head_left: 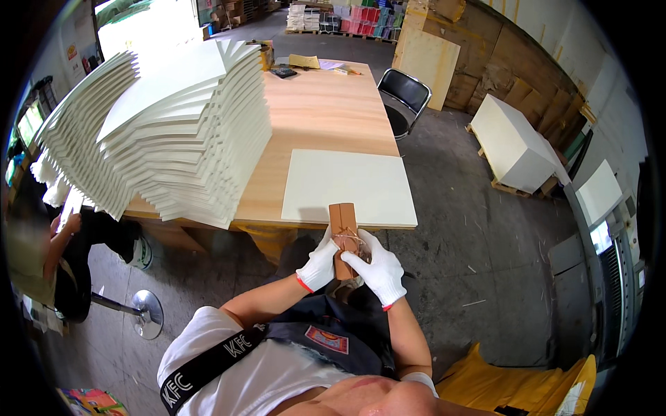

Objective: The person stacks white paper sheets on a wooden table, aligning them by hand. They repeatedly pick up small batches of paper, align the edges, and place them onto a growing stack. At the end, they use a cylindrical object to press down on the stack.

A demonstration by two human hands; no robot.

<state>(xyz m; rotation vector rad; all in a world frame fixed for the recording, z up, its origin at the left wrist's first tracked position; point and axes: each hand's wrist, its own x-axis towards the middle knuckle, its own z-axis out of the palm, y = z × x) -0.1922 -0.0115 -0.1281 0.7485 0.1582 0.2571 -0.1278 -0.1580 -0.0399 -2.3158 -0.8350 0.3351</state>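
In front of my chest, just off the table's near edge, is a long brown bundle (342,217) with a thin string tied round its middle. My left hand (320,266), in a white knit glove with a red cuff edge, grips its left side. The similarly gloved right hand (380,272) closes on it from the right, thumb lying across the front near the string. What the bundle is made of or holds cannot be told. Beyond it, flat white sheets (347,182) lie on the corner of the wooden table (322,111).
Tall, fanned stacks of white sheets (180,118) fill the table's left side. A black chair (404,97) stands at its right. Another person (41,243) sits at far left, near a round metal base (147,314). A white stack (513,144) sits on a pallet; yellow cloth (499,385) lies lower right.
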